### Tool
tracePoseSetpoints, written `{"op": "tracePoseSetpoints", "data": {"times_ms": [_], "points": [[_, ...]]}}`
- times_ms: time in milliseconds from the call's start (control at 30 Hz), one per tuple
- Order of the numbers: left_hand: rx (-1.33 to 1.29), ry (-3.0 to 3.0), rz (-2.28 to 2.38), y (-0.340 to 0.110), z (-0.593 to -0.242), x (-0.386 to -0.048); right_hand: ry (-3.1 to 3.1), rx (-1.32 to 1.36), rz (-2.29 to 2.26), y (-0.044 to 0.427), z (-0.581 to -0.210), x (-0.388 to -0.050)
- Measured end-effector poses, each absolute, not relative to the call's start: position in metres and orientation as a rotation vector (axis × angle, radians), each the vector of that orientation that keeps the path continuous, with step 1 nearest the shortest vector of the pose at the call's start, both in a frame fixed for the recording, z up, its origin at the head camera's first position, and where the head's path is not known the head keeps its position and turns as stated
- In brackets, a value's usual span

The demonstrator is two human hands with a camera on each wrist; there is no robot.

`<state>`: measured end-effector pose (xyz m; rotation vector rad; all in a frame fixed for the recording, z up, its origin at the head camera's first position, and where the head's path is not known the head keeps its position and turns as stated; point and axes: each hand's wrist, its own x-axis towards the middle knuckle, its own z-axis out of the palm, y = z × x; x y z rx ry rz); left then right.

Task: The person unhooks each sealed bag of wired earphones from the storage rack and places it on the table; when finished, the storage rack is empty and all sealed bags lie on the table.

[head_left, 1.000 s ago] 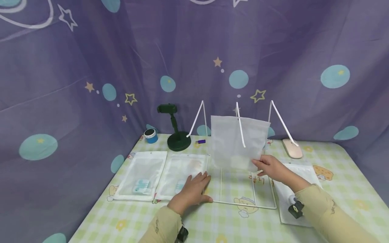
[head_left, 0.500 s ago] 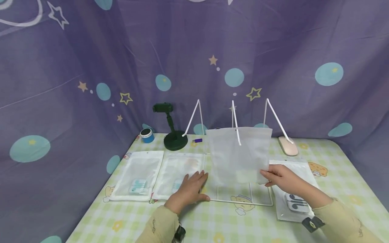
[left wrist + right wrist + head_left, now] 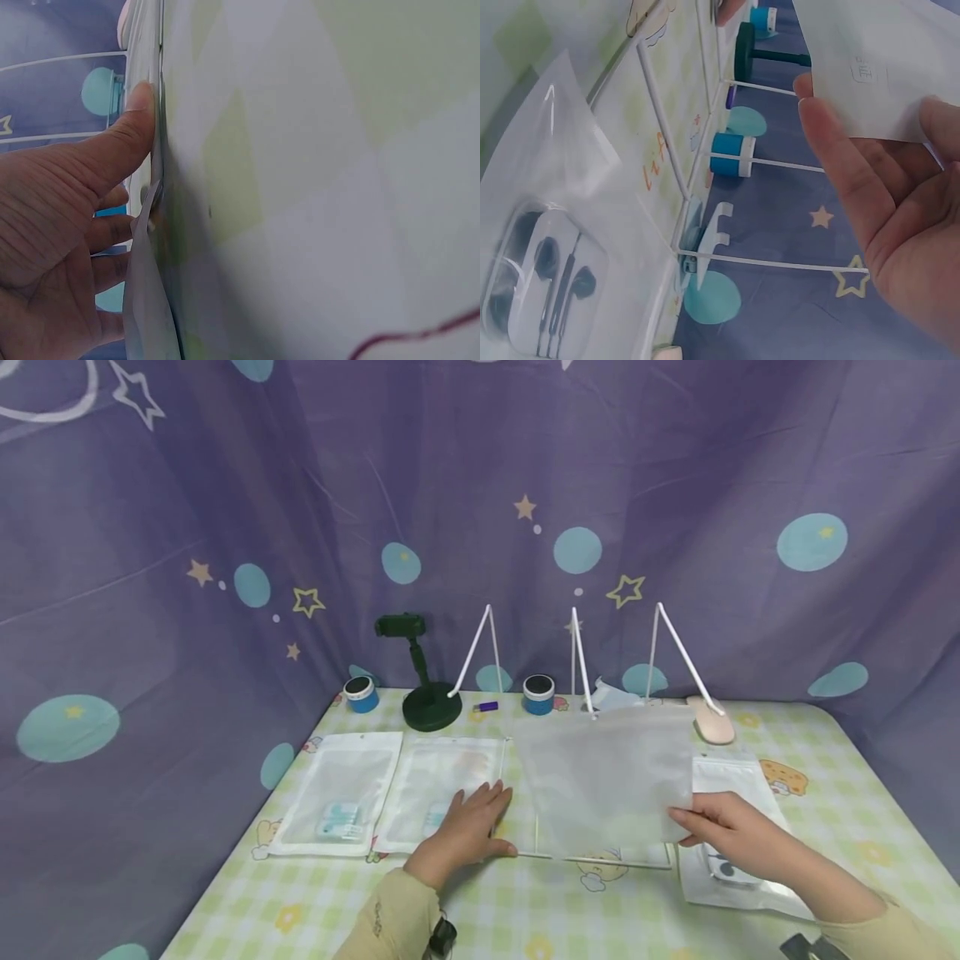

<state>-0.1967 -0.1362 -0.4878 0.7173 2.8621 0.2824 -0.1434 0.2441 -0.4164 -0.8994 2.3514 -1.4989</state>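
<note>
My right hand [image 3: 738, 831] pinches a white translucent bag [image 3: 603, 785] by its right side, thumb against the fingers. The bag's top edge is at the tip of the middle hook of a white wire display rack [image 3: 686, 653]; whether it still touches is unclear. Low on the left, my left hand [image 3: 465, 831] lies with fingers spread over the rack's base and the edge of a flat zip bag [image 3: 412, 806]. A second zip bag [image 3: 341, 793] lies beside it, with a teal-and-white item inside. Right of the rack, another zip bag [image 3: 738, 893] holds earphones [image 3: 562, 285] in a case.
Behind the rack stand a blue jar [image 3: 538, 695] and a pale blue bracket-like piece [image 3: 615, 696]. A dark green phone stand [image 3: 432, 706], another blue jar [image 3: 362, 695], a purple USB stick [image 3: 487, 707] and a pinkish mouse [image 3: 714, 724] are along the back.
My right hand has drawn the bag down and toward me along the middle hook to its tip. The jar and bracket-like piece behind have come into view. The left hand has stayed put.
</note>
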Motion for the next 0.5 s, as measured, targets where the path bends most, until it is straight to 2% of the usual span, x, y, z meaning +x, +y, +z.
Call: {"op": "tracePoseSetpoints", "data": {"times_ms": [500], "points": [[0.713,2.857,0.26,-0.135,-0.486,-0.199,2.633,-0.947,-1.596,0.27,-0.406,-0.112]]}}
